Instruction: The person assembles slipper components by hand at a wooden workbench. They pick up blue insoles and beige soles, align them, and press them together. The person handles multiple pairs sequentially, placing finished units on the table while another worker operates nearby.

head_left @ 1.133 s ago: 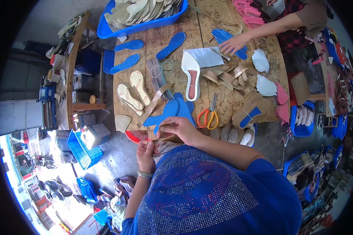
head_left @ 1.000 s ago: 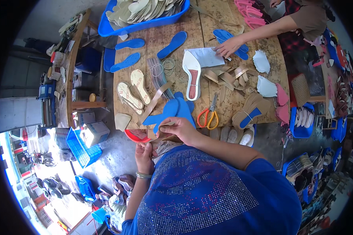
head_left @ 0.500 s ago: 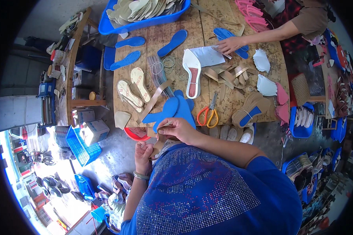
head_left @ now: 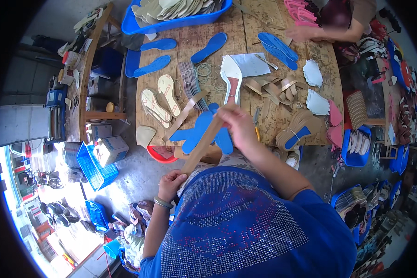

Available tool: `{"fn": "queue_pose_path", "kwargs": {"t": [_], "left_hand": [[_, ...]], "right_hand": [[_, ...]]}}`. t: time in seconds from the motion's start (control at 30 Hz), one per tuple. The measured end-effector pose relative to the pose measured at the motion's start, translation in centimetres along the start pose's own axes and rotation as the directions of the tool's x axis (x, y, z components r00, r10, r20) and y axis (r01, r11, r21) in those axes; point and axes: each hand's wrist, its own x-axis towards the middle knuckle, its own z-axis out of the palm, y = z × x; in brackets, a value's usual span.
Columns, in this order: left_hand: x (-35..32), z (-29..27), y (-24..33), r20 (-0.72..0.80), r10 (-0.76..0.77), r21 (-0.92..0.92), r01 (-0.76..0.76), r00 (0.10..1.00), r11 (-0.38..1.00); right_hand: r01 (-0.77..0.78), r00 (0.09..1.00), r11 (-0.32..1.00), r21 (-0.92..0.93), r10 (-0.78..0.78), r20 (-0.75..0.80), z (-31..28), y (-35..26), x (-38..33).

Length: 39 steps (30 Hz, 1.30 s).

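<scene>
A tan strip (head_left: 203,146) is stretched slantwise between my two hands, in front of my body. My left hand (head_left: 172,181) is closed on its lower end, close to my lap. Its upper end is pinched in my right hand (head_left: 238,124), which is over the near table edge. Beneath the strip lie several blue insole pieces (head_left: 188,138). Just beyond my right hand stands a white sole piece with a reddish inner part (head_left: 231,76). Scissors (head_left: 257,133) with orange handles are partly hidden behind my right forearm.
The wooden table (head_left: 167,48) carries blue insoles (head_left: 210,47), cream insoles (head_left: 155,107), tan curled strips (head_left: 275,89) and a bundled insole stack (head_left: 299,129). A blue tub (head_left: 176,22) stands at the back. At far right, another person's arm (head_left: 324,33) rests over the table.
My right hand has moved up and right, drawing the crumpled tan strip out straight. The other person's hand has left the paper and pulled back toward the far right.
</scene>
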Motion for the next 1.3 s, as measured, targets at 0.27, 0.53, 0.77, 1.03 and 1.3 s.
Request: {"fn": "queue_pose_path", "kwargs": {"t": [0.27,0.53,0.77,1.03,1.3], "left_hand": [[1.0,-0.3,-0.1,0.02,0.082,0.252,-0.084,0.996,0.964],[5.9,8.2,9.1,0.23,0.618,0.336,-0.657,0.752,0.674],[8.5,12.5,11.1,0.644,0.026,0.277,-0.265,0.765,0.923],[7.3,8.6,6.7,0.583,-0.071,-0.095,0.155,0.809,0.983],[7.7,5.7,4.9,0.524,-0.101,0.003,0.116,0.846,0.993]], "right_hand": [[0.137,0.978,0.986,-0.1,-0.15,-0.142,-8.1,-3.2,3.5],[0.011,1.0,0.999,-0.047,-0.011,-0.002,-2.1,-5.6,-1.3],[0.258,0.96,0.963,-0.081,-0.265,-0.092,-4.5,-8.5,2.0],[0.279,0.895,0.948,-0.155,-0.315,-0.317,-11.7,-8.6,5.7],[0.328,0.815,0.927,-0.183,-0.375,-0.442,-15.6,-7.2,8.0]]}}
